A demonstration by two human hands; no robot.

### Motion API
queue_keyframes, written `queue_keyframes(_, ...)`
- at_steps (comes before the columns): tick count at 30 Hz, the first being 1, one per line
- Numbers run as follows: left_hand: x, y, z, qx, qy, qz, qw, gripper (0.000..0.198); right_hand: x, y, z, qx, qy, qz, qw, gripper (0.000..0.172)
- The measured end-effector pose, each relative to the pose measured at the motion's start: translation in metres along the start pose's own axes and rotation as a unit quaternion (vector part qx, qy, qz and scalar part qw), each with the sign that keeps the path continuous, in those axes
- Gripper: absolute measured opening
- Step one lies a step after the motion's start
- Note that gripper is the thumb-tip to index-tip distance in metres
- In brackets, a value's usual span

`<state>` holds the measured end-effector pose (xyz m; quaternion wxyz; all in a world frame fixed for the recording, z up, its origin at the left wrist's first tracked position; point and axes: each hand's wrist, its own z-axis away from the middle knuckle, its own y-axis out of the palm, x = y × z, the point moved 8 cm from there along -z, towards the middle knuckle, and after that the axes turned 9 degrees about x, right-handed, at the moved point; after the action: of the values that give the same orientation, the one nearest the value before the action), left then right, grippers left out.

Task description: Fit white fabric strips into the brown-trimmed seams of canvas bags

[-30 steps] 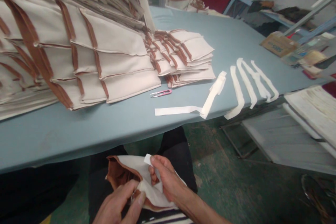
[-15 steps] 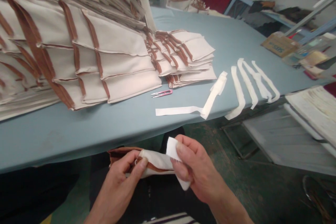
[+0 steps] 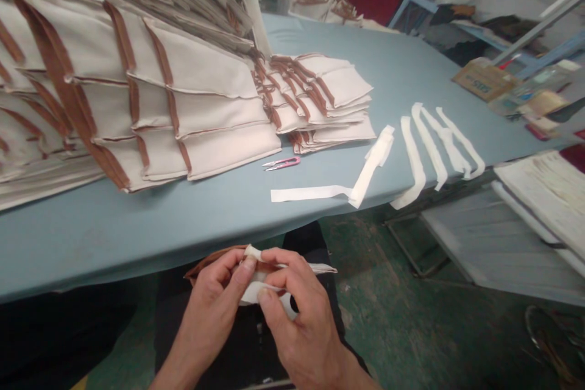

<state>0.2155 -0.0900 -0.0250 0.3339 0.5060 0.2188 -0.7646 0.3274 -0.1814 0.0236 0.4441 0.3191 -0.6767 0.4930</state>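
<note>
Over my lap, my left hand (image 3: pixel 211 295) pinches the edge of a cream fabric pouch with brown trim (image 3: pixel 214 257). My right hand (image 3: pixel 305 311) is closed on a folded white strip (image 3: pixel 250 294), holding it against the pouch near my left fingertips. One end of the pouch sticks out behind my right fingers; much of its middle is covered by both hands. On the table beyond lie pink-handled thread snips (image 3: pixel 286 163) and a longer white strip (image 3: pixel 311 193), bent at an angle.
Large stacks of cream pouches with brown edging (image 3: pixel 219 113) fill the table's left, with a smaller stack (image 3: pixel 347 85) beside them. Several white strips (image 3: pixel 414 161) lie near the right front edge of the blue table (image 3: pixel 219 207). A cardboard box (image 3: pixel 484 79) stands farther right.
My right hand has moved left with the white strip, bringing it from beside the pouch onto it, close to my left fingers. My left hand keeps its pinch in nearly the same place.
</note>
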Motion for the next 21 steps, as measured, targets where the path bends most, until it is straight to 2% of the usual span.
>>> queue_keyframes(4,0.016,0.006,0.001,0.024,-0.035,0.063,0.997,0.048,-0.017,0.005,-0.001,0.031,0.044,-0.001,0.999,0.013)
queue_keyframes(13,0.045,0.012,0.002,0.016,-0.072,0.125,0.989,0.063,-0.039,0.017,-0.001,0.068,0.105,-0.047,0.991,0.017)
queue_keyframes(21,0.05,0.01,0.001,0.017,-0.065,0.136,0.988,0.053,-0.052,0.019,-0.006,0.065,0.141,-0.108,0.982,0.021)
